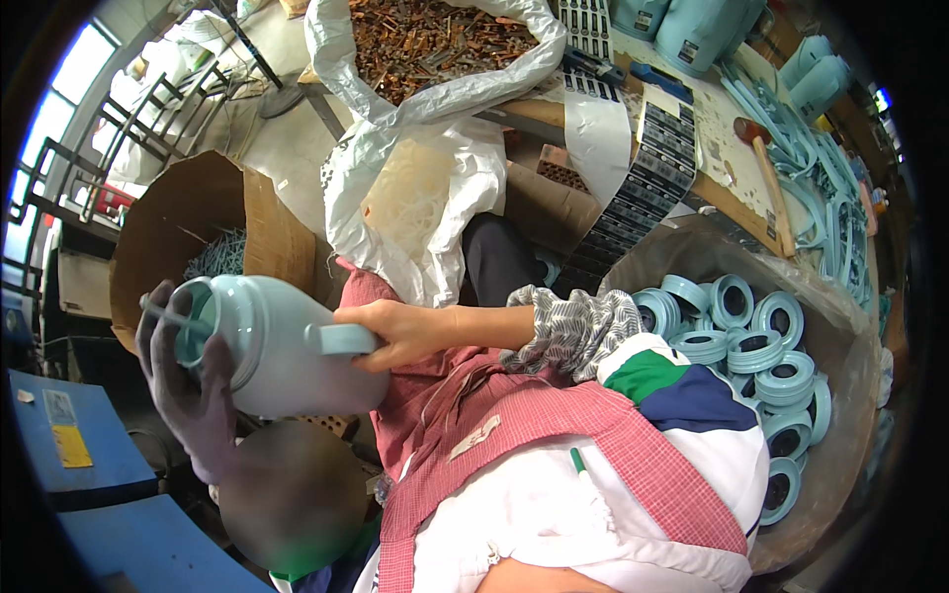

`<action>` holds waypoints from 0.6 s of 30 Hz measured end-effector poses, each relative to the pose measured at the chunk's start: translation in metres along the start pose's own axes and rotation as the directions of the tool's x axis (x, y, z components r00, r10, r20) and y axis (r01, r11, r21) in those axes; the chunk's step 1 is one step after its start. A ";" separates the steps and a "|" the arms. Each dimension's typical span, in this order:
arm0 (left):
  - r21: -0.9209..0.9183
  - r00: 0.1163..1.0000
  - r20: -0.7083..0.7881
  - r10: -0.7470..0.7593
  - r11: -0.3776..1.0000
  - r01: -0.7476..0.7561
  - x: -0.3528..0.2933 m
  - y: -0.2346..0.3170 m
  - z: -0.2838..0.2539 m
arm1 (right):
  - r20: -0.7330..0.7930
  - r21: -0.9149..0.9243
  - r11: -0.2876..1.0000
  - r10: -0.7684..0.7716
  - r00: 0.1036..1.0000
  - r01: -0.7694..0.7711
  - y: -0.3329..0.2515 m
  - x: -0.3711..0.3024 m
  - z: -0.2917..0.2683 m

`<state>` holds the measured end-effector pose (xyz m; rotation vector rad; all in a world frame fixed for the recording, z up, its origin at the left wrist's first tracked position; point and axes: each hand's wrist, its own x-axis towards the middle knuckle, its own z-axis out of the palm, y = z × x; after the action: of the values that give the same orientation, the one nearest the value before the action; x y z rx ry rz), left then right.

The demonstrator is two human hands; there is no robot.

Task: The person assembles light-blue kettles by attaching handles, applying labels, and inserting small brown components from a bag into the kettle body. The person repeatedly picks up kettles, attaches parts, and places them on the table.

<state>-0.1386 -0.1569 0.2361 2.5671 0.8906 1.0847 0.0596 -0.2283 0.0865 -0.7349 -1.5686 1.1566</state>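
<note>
Here, at centre left of the frame, a pale blue plastic jug (272, 351) lies sideways, smooth and rounded, mouth toward the left. The left hand (188, 390), in a dark glove, cups its open mouth, fingers curled around the rim. The right hand (400, 334), bare, is closed around the jug's handle. Above left, a brown cardboard drum (213, 212) holds pale thin pieces. Top centre, a white woven sack (435, 59) holds rusty metal bits. At right, a round bin (840, 326) is heaped with pale blue plastic rings (756, 341).
</note>
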 end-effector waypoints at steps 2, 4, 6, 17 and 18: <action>0.369 0.966 -0.009 0.257 0.899 -0.236 -0.012 -0.003 -0.019 | 0.205 -0.143 0.963 -0.197 0.959 0.228 0.011 0.016 -0.012; 0.117 0.995 0.073 0.068 0.990 -0.077 -0.038 -0.025 -0.036 | 0.310 -0.057 0.998 0.035 0.950 -0.018 0.031 0.026 -0.046; 0.090 0.991 0.133 0.003 0.996 -0.015 -0.044 -0.009 -0.042 | 0.018 -0.387 0.892 0.259 0.966 -0.233 0.105 0.034 -0.100; 0.241 0.987 0.139 -0.075 0.970 0.040 -0.082 -0.064 -0.063 | -0.178 -0.984 -0.066 0.345 0.922 -0.166 0.228 -0.005 -0.154; 0.042 0.904 0.211 -0.372 0.927 0.372 -0.076 -0.070 -0.070 | -0.220 -0.968 0.042 0.333 0.917 -0.247 0.226 -0.005 -0.155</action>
<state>-0.2613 -0.1503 0.2127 2.3198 1.2527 0.6804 0.1880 -0.1042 -0.1211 -2.0445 -2.2637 0.0806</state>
